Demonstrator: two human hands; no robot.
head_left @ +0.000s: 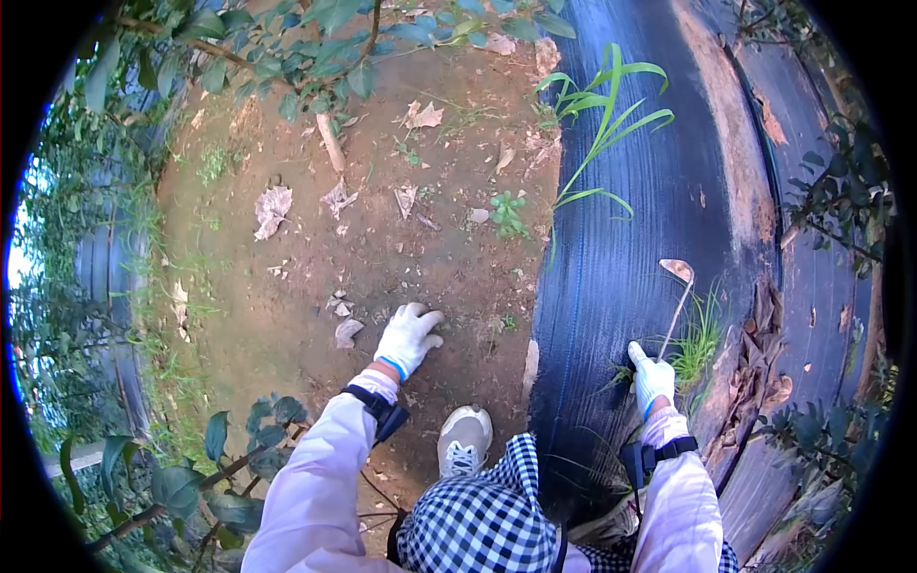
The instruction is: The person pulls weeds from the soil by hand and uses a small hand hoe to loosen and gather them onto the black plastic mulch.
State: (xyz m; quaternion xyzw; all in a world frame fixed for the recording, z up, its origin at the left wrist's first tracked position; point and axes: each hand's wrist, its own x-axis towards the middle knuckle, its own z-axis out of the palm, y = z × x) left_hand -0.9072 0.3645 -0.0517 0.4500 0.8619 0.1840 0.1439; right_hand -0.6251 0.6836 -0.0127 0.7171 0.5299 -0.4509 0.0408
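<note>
My left hand (409,340), in a white glove with a blue cuff edge, hangs over the bare brown soil. Its fingers are partly spread and curved, with nothing visible in them. In its white glove, my right hand (653,380) is closed around the handle of a hand hoe (680,304). The hoe's thin shaft points away from me and ends in a small angled, soil-stained blade. A tuft of green grass (700,346) grows just right of the shaft, by the black ground sheet (611,296). The glove hides the hoe's handle.
A tall grassy weed (604,124) leans over the sheet farther ahead. A small leafy weed (508,215) grows in the soil near the sheet's edge. Leafy branches (325,48) reach in at the top and lower left. Dry leaves (761,329) lie along the right side.
</note>
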